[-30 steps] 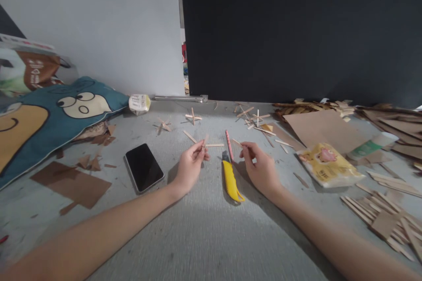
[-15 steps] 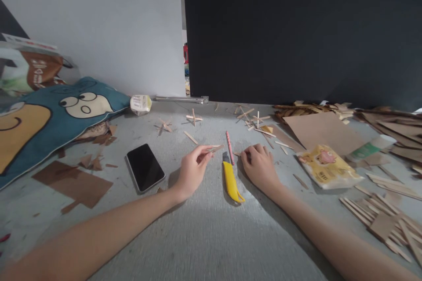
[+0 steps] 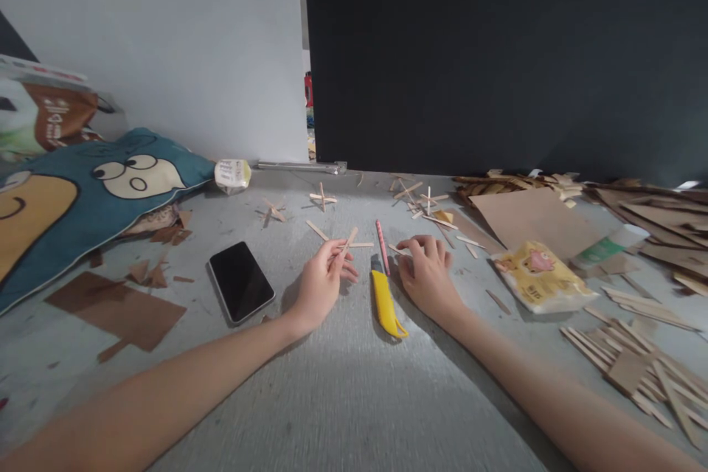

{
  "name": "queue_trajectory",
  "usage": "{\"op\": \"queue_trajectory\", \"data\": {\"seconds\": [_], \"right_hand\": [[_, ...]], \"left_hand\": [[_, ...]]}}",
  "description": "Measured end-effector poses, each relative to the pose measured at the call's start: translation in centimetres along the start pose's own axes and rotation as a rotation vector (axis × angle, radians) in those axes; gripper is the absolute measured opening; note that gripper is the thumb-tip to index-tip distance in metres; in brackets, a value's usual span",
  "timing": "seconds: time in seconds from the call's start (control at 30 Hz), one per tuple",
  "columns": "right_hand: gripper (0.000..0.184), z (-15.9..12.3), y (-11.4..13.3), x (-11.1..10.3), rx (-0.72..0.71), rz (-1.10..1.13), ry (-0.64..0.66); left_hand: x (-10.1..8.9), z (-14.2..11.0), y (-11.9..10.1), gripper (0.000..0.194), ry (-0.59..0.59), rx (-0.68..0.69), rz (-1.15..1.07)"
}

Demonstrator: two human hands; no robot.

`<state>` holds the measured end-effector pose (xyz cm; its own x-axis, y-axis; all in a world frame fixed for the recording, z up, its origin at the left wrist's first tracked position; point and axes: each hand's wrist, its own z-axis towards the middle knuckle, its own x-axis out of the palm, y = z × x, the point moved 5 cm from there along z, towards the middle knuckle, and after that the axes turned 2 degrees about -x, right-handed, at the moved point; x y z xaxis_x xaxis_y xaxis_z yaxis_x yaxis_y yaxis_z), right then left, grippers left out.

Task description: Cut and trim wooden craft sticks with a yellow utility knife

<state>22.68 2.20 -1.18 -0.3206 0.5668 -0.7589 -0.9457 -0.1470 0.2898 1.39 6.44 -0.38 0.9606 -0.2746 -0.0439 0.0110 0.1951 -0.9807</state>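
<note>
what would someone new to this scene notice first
Probably the bright yellow plastic-handled cutter, lying between the two bare hands on the grey table. Next, the big teal cushion with cartoon faces at the far left. Behind everything on the right, a large flat black panel fills much of the view.

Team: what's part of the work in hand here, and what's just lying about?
Likely part of it:
- pale flat wooden stick in left hand
- crossed wooden sticks
- yellow plastic-handled cutter, between the hands

Likely just lying about:
- black-screened rectangular phone
- teal cartoon pillow
- yellow soft plastic packet
</note>
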Motion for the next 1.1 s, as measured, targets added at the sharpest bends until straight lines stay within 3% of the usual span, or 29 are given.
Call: {"op": "queue_trajectory", "data": {"seconds": [0.17,0.33,0.43,0.53,0.67,0.83,0.9,1.0,1.1], "right_hand": [[0.019,0.1,0.9,-0.5,-0.065,0.107,0.04],[0.026,-0.5,3.9,-1.7,-0.4,0.37,0.269],[0.029,-1.2,5.6,-2.2,-0.529,0.386,0.397],[0.028,-1.4,6.4,-2.1,-0.492,0.277,0.461],[0.024,-1.5,6.6,-1.8,-0.336,0.2,0.496],[0.013,-1.5,5.6,-1.9,-0.127,0.364,0.422],[0.017,-1.5,5.1,-1.8,-0.055,0.482,0.402],[0.024,-1.4,4.6,-1.9,-0.029,0.595,0.359],[0.024,-1.3,4.8,-2.2,-0.113,0.59,0.309]], "left_hand": [[0.3,-0.4,-0.3,0.036,0.033,-0.031,-0.006],[0.4,-0.4,-0.3,0.041,0.039,-0.007,0.001],[0.5,-0.3,-0.2,0.042,0.031,0.033,0.018],[0.5,-0.2,0.1,0.04,0.033,0.057,0.015],[0.5,-0.1,0.3,0.039,0.04,0.057,-0.013],[0.4,0.0,0.5,0.043,0.039,0.016,-0.053],[0.4,0.0,0.5,0.044,0.035,-0.003,-0.072],[0.4,0.0,0.5,0.045,0.046,-0.023,-0.076],[0.3,0.0,0.4,0.046,0.05,-0.024,-0.046]]}}
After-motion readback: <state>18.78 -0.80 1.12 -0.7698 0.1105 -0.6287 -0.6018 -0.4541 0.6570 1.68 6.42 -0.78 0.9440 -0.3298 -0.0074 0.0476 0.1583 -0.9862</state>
